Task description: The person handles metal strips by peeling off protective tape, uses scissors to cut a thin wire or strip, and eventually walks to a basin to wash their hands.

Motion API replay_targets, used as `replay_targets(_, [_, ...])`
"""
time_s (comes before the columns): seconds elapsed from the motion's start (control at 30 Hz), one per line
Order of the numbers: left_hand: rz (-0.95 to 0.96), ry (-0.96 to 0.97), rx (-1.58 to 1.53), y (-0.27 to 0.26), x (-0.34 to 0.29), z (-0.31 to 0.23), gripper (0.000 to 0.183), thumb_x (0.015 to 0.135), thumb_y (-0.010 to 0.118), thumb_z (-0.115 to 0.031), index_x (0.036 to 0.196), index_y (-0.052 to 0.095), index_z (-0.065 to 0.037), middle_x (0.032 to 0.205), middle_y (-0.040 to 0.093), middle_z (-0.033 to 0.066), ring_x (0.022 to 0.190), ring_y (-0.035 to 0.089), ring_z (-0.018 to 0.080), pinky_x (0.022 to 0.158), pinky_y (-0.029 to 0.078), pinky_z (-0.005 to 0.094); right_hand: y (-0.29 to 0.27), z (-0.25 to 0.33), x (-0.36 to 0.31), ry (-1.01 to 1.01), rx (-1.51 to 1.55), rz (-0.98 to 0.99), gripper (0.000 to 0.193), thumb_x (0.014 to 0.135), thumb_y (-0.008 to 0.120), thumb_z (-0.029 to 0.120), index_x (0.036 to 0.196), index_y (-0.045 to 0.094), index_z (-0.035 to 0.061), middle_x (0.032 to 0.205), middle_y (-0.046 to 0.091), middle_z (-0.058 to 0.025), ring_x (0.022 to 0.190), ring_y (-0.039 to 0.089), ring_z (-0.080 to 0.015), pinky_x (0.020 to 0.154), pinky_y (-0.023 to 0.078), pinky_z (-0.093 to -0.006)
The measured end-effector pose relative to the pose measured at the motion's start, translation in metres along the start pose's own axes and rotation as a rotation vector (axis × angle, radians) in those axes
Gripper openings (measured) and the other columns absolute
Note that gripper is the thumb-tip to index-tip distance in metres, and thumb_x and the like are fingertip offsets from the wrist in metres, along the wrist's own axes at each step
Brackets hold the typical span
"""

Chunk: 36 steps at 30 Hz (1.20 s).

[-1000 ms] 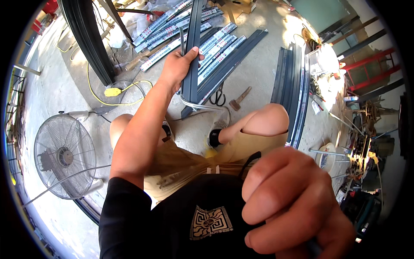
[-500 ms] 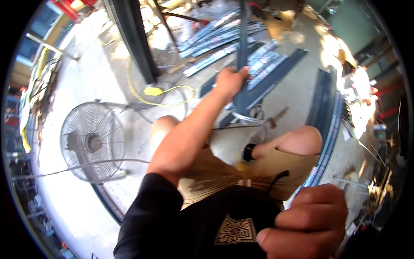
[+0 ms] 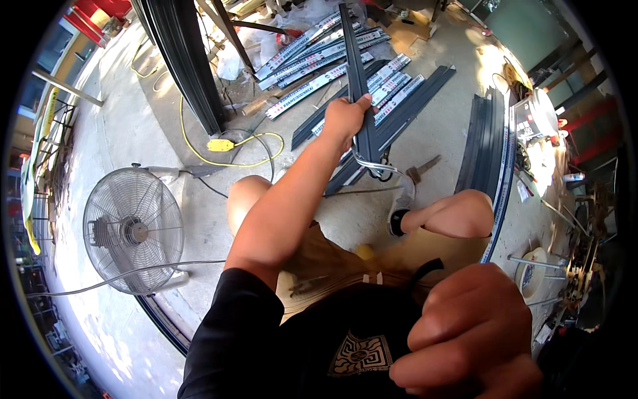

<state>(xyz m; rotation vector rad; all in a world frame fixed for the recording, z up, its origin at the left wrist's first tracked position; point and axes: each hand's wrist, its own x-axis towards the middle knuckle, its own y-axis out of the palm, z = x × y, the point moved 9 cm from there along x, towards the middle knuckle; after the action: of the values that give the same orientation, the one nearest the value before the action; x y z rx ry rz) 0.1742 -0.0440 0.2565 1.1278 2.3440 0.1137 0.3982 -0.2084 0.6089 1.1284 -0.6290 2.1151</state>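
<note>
Left hand (image 3: 347,123) is wrapped around a long dark bar (image 3: 353,60), thumb laid along its side, so it's closed on that and nothing else that I can see. The bar stands up at a slight lean out past the knees, right over a bunch of strips on the concrete floor (image 3: 119,139), with some silvery bent bits (image 3: 372,165) by its near end.

Right hand (image 3: 465,332) is super close to the camera, fingers curled up in front of the black shirt (image 3: 286,352). Can't tell if there's anything inside it, the palm side is hidden.

As for the strips: there's a messy fan of ones in white printed film (image 3: 319,54), and bare dark strips (image 3: 422,96) lying at an angle beside some more of the wrapped ones. Another stack of dark strips (image 3: 478,149) sits off to the right, near a white bucket (image 3: 543,113). A hammer (image 3: 413,174) is on the floor just beyond the right foot.

Over on the left you've got a round wire-cage fan (image 3: 133,229), plus a yellow cord (image 3: 189,143) with a chunky yellow plug (image 3: 220,144) near the foot of a dark post (image 3: 183,66).
</note>
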Motion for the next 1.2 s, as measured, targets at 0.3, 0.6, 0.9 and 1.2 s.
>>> replay_targets(0.3, [0.014,0.012,0.11,0.012,0.023,0.024,0.028,0.105,0.067,-0.025,0.108,0.067,0.002,0.09,0.075,0.0086,0.064,0.07,0.0182,0.055,0.061,0.0359,-0.004,-0.022,-0.003,0.199,-0.356,0.603,0.021,0.083,0.077,0.03,0.099,0.067,0.0213,0.074,0.063,0.0031,0.06,0.054,-0.015,0.055,0.045,-0.0334])
replay_targets(0.6, [-0.005,-0.017,0.263,-0.002,0.028,0.026,0.037,0.103,0.07,-0.026,0.116,0.066,0.008,0.098,0.076,0.0127,0.072,0.07,0.0183,0.067,0.062,0.0326,-0.006,-0.061,0.0,0.005,-0.326,0.591,0.03,0.079,0.081,0.024,0.102,0.063,0.0192,0.082,0.067,-0.0029,0.067,0.059,-0.0211,0.058,0.047,-0.0375])
replay_targets(0.9, [0.03,-0.012,0.25,0.0,0.032,0.049,0.034,0.098,0.073,-0.026,0.108,0.072,0.007,0.094,0.076,0.0135,0.081,0.07,0.0193,0.075,0.056,0.0344,-0.005,-0.072,-0.015,0.025,-0.426,0.763,0.024,0.085,0.077,0.027,0.101,0.066,0.0124,0.081,0.07,-0.0068,0.073,0.065,-0.0237,0.066,0.052,-0.0384])
replay_targets(1.2, [0.16,-0.161,0.103,0.031,0.022,0.051,0.025,0.099,0.068,-0.011,0.12,0.059,0.001,0.101,0.077,0.0126,0.079,0.074,0.0197,0.065,0.064,0.0355,0.054,-0.088,-0.017,-0.118,-0.663,1.115,0.025,0.092,0.073,0.03,0.1,0.069,0.0056,0.081,0.072,-0.0106,0.079,0.072,-0.0263,0.074,0.057,-0.0393])
